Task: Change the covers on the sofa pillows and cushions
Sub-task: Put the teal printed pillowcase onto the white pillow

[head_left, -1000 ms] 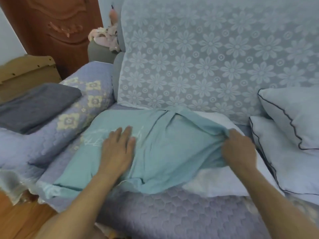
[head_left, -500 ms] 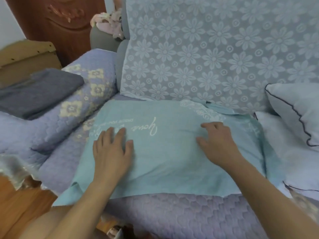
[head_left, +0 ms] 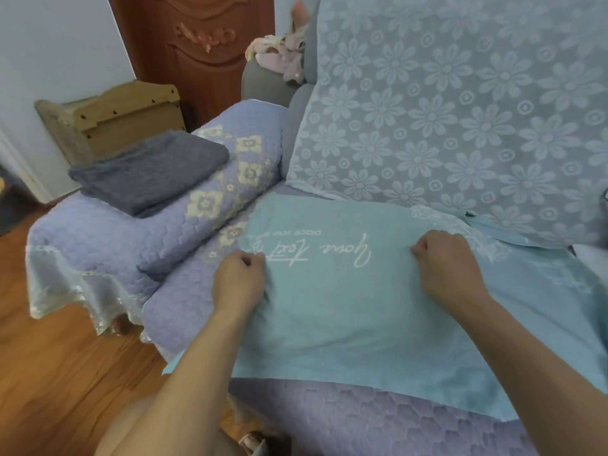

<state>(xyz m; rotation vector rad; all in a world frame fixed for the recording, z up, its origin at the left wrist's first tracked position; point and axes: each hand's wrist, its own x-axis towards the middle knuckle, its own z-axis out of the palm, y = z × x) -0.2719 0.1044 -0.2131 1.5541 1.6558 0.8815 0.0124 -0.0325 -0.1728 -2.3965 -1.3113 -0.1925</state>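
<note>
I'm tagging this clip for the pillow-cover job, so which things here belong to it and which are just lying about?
Part of the job:
- teal pillow cover, lying on the sofa seat
- left hand, fingers curled at its left edge
- right hand, fingers curled on its top

Lying about:
- folded grey cloth on the armrest
- wooden box by the door
- floral lace throw over the backrest

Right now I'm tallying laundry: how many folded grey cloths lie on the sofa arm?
1: the folded grey cloth lies on the quilted sofa arm, left of the teal pillow cover. Others may be out of view.
</note>
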